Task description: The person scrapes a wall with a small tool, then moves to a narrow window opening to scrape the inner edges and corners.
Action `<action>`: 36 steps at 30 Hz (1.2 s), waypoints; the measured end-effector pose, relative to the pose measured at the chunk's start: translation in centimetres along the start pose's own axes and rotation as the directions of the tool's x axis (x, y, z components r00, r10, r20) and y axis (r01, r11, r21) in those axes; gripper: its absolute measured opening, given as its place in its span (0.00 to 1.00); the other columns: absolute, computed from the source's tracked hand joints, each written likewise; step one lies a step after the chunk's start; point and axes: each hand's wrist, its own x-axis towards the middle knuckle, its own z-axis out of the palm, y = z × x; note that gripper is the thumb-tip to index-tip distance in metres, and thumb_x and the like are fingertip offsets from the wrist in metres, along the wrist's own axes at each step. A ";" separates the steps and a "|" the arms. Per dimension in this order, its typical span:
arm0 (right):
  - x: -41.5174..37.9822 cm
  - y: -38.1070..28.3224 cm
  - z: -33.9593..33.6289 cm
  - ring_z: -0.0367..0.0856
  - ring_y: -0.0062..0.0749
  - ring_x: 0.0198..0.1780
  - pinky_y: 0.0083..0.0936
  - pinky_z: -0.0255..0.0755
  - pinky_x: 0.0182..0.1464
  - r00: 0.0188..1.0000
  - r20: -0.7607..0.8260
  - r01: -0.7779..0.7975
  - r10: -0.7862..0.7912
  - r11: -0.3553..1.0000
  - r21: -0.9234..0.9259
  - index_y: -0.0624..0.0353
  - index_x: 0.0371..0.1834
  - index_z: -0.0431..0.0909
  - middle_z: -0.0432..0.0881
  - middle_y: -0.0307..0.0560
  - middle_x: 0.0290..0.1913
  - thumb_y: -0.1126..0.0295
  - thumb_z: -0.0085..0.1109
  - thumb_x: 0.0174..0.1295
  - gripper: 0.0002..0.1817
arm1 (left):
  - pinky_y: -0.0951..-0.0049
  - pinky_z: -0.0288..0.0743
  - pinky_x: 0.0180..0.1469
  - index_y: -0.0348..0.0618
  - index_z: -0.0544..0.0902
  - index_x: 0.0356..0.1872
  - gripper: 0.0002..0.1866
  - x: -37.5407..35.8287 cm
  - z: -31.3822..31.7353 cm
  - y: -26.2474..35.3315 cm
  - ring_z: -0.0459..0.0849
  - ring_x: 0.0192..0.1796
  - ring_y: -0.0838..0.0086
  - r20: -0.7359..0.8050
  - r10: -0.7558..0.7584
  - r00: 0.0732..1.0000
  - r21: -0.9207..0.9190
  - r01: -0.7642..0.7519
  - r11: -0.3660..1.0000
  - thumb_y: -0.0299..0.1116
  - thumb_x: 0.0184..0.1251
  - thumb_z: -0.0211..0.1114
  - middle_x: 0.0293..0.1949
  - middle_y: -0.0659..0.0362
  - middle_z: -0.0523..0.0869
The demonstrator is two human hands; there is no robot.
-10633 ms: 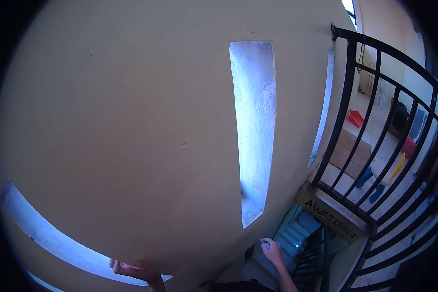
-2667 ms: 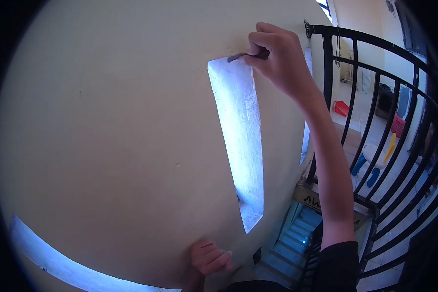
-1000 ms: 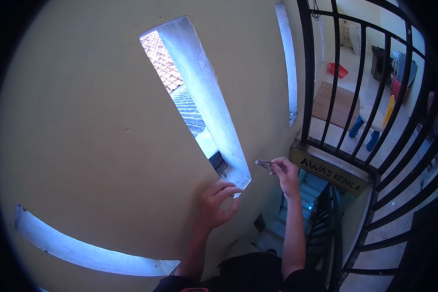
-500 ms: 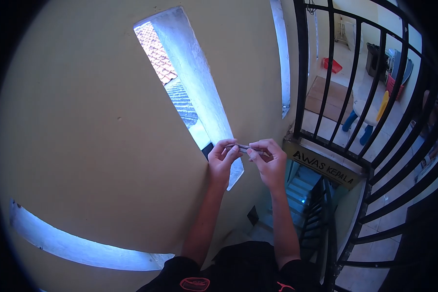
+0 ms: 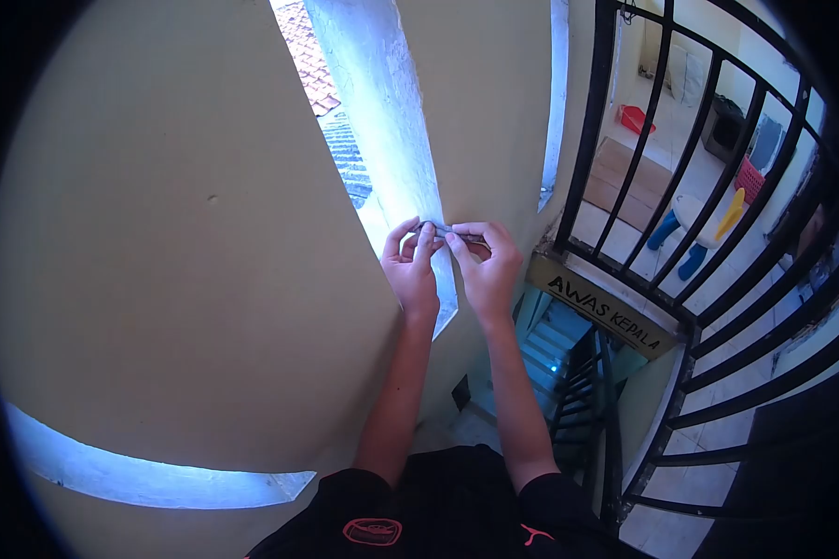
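Between my two hands is a small, thin, greyish stick-like object (image 5: 441,231), held level; its exact kind is too small to make out. My left hand (image 5: 414,265) pinches its left end between thumb and fingertips. At the other end, my right hand (image 5: 483,261) grips it with thumb and forefinger, the other fingers curled behind. Both hands are raised in front of a narrow window opening (image 5: 382,102) in the beige wall, whose pale sill lies behind the fingers.
Black metal railings (image 5: 667,140) curve along the right. Below them a sign (image 5: 606,312) reads "AWAS KEPALA", over a stairwell (image 5: 541,349) going down. Beyond the bars are a stool (image 5: 704,219), a brown board (image 5: 627,182) and a red dustpan (image 5: 636,119). A curved ledge (image 5: 168,480) lies lower left.
Both hands, still holding the thin object, appear higher and slightly further left. The camera view has shifted, so the window and railings sit differently in the picture.
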 end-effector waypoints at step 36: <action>-10.1 9.5 -4.2 0.87 0.26 0.33 0.21 0.82 0.32 0.952 -0.027 -0.305 0.305 0.935 -0.181 0.69 0.37 0.81 0.85 0.47 0.35 0.82 0.70 0.58 0.06 | 0.74 0.80 0.41 0.35 0.80 0.35 0.09 -6.8 -5.9 -7.9 0.82 0.38 0.73 0.026 0.036 0.999 0.531 -0.044 0.846 0.20 0.59 0.73 0.36 0.56 0.80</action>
